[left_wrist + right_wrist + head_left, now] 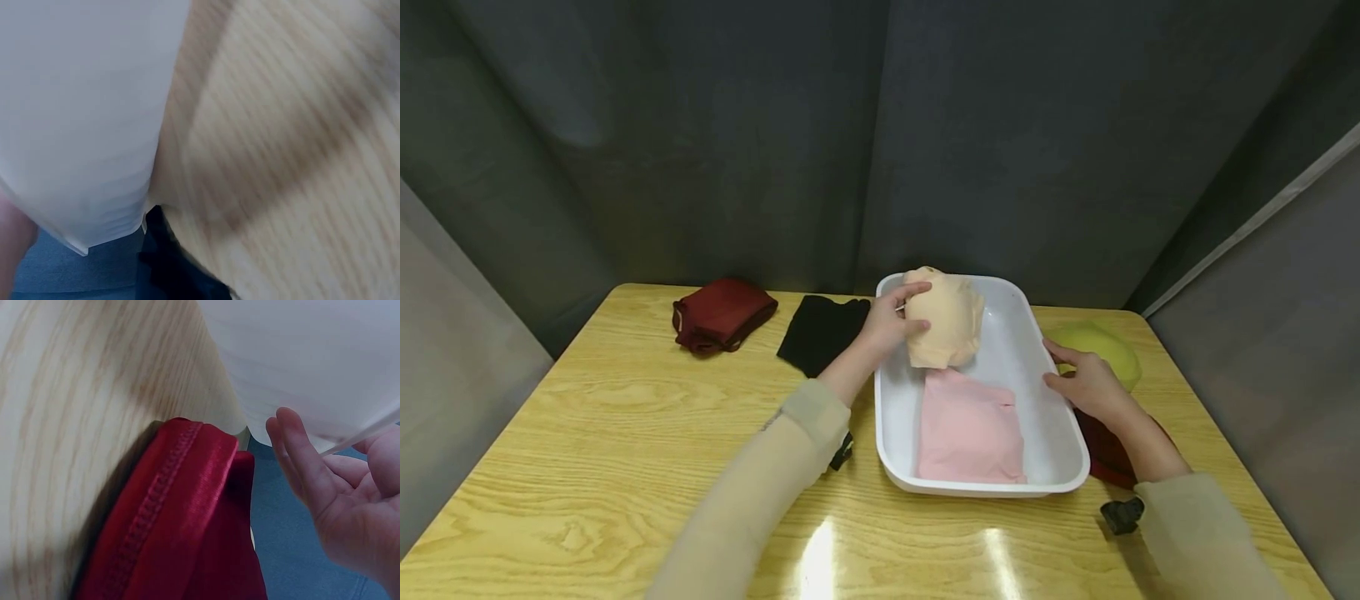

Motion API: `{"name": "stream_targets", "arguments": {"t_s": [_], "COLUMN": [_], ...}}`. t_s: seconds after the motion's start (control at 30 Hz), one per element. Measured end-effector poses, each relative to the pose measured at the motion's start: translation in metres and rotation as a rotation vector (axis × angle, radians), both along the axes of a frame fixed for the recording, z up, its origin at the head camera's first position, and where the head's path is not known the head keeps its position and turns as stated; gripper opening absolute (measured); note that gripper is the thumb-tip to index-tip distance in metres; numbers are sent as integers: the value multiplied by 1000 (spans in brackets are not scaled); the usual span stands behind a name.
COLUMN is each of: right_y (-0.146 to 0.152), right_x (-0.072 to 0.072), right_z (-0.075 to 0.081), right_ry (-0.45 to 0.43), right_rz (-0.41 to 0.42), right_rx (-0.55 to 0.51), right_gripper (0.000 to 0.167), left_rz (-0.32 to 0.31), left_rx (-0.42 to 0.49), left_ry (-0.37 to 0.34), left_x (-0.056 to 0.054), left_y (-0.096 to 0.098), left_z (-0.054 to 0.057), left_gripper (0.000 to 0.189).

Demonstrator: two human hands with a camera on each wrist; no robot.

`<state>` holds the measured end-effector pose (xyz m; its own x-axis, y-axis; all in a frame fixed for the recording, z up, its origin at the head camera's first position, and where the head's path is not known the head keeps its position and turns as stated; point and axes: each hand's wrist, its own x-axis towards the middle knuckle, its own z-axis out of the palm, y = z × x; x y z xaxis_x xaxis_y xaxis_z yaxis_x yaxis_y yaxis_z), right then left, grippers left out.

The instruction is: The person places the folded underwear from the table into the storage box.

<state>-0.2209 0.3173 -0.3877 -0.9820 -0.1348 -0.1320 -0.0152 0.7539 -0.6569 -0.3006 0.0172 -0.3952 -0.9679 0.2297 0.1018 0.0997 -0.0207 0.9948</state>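
Note:
My left hand holds a beige folded garment by its left side, thumb below and fingers above, over the far left part of a white tray. A pink folded garment lies flat in the tray's near half. At the tray's right rim is my right hand. In the right wrist view, that hand grips the rim, with fingers along the outer wall and part of the hand over the edge. The left wrist view shows mostly the tray's outer wall; the beige garment is out of its sight.
A dark red folded cloth lies at the back left, with a black folded cloth beside the tray. Right of the tray are a yellow cloth item and another red cloth, partly under my right forearm. Dark curtains stand behind the table.

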Motion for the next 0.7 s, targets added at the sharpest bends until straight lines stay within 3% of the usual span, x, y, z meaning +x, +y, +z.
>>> {"name": "stream_targets", "arguments": {"t_s": [0.33, 0.7], "right_y": [3, 2], "right_x": [0, -1], "right_z": [-1, -1], "right_ry": [-5, -1], "right_rz": [-7, -8], "right_rx": [7, -1], "right_gripper": [66, 66], "left_rz": [52, 147], "left_rx": [-133, -192], "left_ry": [19, 1], "left_x": [-7, -10], "left_y": [14, 23], "left_z": [-8, -9], "left_gripper": [51, 49]}}
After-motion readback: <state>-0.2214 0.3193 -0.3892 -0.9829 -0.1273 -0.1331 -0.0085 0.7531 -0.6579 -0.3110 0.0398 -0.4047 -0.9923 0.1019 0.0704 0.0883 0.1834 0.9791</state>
